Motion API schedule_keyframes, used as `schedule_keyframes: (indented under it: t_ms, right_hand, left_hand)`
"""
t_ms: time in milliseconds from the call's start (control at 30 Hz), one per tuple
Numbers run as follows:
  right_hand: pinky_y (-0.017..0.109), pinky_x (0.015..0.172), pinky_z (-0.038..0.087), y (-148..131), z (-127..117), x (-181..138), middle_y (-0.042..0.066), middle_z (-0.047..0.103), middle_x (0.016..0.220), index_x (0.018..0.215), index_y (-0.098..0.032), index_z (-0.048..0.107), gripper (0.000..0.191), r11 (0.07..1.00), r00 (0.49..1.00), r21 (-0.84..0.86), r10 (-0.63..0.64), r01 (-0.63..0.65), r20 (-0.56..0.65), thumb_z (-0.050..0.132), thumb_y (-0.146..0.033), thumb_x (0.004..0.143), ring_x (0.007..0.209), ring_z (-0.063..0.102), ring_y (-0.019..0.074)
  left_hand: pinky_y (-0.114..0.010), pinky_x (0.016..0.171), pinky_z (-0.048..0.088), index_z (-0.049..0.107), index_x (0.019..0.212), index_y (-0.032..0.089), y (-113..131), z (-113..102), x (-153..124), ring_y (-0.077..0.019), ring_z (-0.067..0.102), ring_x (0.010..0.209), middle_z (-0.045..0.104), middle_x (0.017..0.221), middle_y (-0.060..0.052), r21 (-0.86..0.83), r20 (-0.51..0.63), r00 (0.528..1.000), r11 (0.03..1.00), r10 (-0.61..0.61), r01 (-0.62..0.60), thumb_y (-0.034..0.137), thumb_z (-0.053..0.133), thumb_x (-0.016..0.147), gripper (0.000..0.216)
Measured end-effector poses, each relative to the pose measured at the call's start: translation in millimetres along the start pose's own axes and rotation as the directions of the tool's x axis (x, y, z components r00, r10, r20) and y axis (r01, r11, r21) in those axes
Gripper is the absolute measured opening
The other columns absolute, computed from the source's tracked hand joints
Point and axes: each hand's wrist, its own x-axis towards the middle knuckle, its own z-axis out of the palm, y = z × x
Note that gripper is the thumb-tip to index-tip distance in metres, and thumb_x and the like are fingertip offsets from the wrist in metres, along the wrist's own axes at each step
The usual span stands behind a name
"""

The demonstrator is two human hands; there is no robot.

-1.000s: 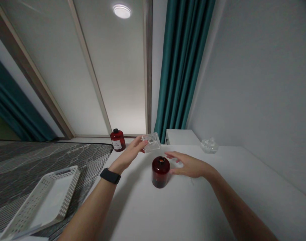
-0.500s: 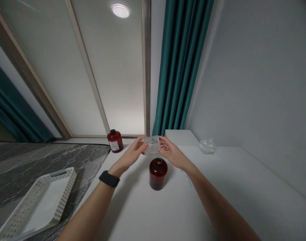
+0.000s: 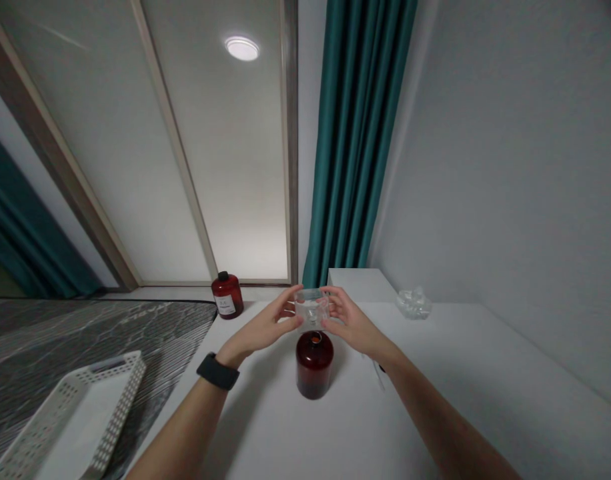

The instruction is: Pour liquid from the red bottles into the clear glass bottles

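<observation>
A small clear plastic bag [image 3: 311, 311] is held between both hands just above an open dark red bottle [image 3: 314, 365] standing on the white table [image 3: 335, 427]. My left hand [image 3: 265, 327], with a black watch on the wrist, pinches the bag's left side. Its right side is gripped by my right hand [image 3: 350, 320]. Something small and pale lies inside the bag; I cannot make it out.
A second red bottle [image 3: 227, 295] with a black cap and white label stands at the table's far left. A crumpled clear wrapper [image 3: 413, 303] lies far right. A white perforated basket [image 3: 70, 420] rests on the grey patterned surface at left. Teal curtain [image 3: 355, 147] hangs behind.
My right hand rose from beside the open bottle to take the bag's right side. Both hands then brought the bag closer, directly over the bottle's mouth.
</observation>
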Motion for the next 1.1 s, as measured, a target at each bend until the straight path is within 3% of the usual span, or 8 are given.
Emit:
schedule_keyframes:
  t_ms: [200, 733, 900, 1100]
  right_hand:
    - [0.043, 0.097, 0.052, 3.2, 0.2, 0.6, 0.005, 0.062, 0.117, 0.125, -0.029, 0.041, 0.058, 0.999, 0.999, -0.044, -0.031, 0.029, -0.043, 0.071, -0.021, 0.077, 0.106, 0.064, 0.0204]
    - [0.047, 0.103, 0.047, -1.1, 0.9, -5.3, 0.01, 0.056, 0.135, 0.128, -0.028, 0.041, 0.059, 0.969, 0.995, -0.237, -0.081, 0.065, -0.06, 0.067, -0.017, 0.077, 0.127, 0.056, 0.0247]
    - [0.047, 0.104, 0.048, -5.3, 0.5, -8.0, 0.011, 0.056, 0.136, 0.127, -0.028, 0.04, 0.056, 0.964, 0.994, -0.251, -0.102, 0.088, -0.041, 0.066, -0.016, 0.079, 0.129, 0.056, 0.0247]
    - [0.049, 0.108, 0.045, -5.4, -3.1, -9.3, 0.011, 0.055, 0.138, 0.129, -0.029, 0.038, 0.056, 0.956, 0.991, -0.264, -0.137, 0.13, -0.008, 0.066, -0.018, 0.082, 0.131, 0.055, 0.0243]
  left_hand:
    - [-0.053, 0.103, 0.047, 0.035, 0.15, 0.024, 4.2, -8.4, 5.2, -0.0276, 0.06, 0.115, 0.051, 0.146, -0.015, 0.159, 0.027, 0.999, 0.987, 0.03, -0.034, 0.034, 0.066, 0.089, 0.069]
    - [-0.056, 0.108, 0.045, 0.03, 0.153, 0.024, 19.4, -6.4, -1.2, -0.0306, 0.059, 0.12, 0.052, 0.146, -0.015, 0.414, 0.016, 0.994, 0.904, 0.106, -0.103, 0.025, 0.067, 0.084, 0.078]
    - [-0.056, 0.107, 0.047, 0.023, 0.156, 0.024, 23.3, -5.4, -1.4, -0.0309, 0.059, 0.12, 0.051, 0.147, -0.017, 0.42, 0.023, 0.992, 0.899, 0.122, -0.12, 0.024, 0.068, 0.084, 0.085]
    - [-0.055, 0.105, 0.048, 0.028, 0.153, 0.022, 21.1, -3.5, 1.3, -0.0316, 0.059, 0.121, 0.053, 0.145, -0.017, 0.414, 0.007, 0.984, 0.895, 0.177, -0.164, 0.021, 0.07, 0.08, 0.085]
